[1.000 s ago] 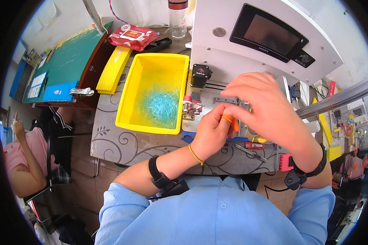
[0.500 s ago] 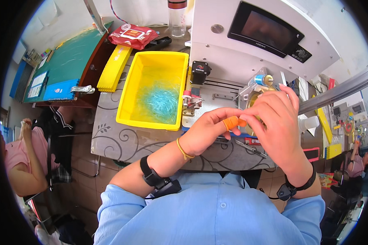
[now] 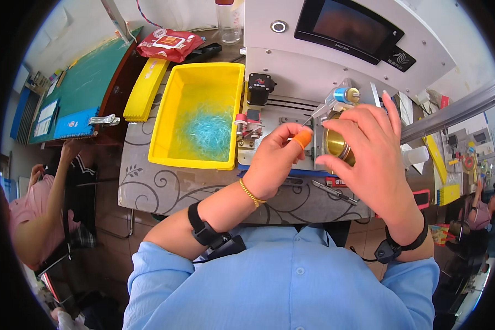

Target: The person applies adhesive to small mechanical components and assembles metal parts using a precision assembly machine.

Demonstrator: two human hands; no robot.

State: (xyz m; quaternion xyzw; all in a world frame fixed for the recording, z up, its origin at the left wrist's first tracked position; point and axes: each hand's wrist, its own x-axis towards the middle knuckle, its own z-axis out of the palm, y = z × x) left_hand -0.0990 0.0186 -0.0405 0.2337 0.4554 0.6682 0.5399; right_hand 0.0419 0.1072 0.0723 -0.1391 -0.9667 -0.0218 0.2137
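Observation:
My left hand (image 3: 278, 157), with an orange finger cot (image 3: 301, 138) on one finger, is closed in a pinch. What it pinches is too small to make out. Just above its fingertips a thin needle-like tip slants down from a blue and brass cylinder (image 3: 345, 95) on the machine. My right hand (image 3: 368, 151) is open, its fingers spread and curved around the near side of a round brass-coloured cup (image 3: 335, 144). Whether it touches the cup I cannot tell. Left of my hands, a yellow bin (image 3: 159, 129) holds a loose heap of fine light-blue strands (image 3: 208, 131).
A white machine with a dark screen (image 3: 349, 27) stands behind my hands. On its base sits a small red clamp fixture (image 3: 247, 127). Tweezers (image 3: 335, 192) lie near the table edge. Yellow strips (image 3: 146, 91) and a red wipes pack (image 3: 169, 44) lie left. Other people sit at both sides.
My hands have come apart. The left has moved slightly left and up toward the needle-like tip; the right has opened its fingers by the brass cup. The view has shifted slightly.

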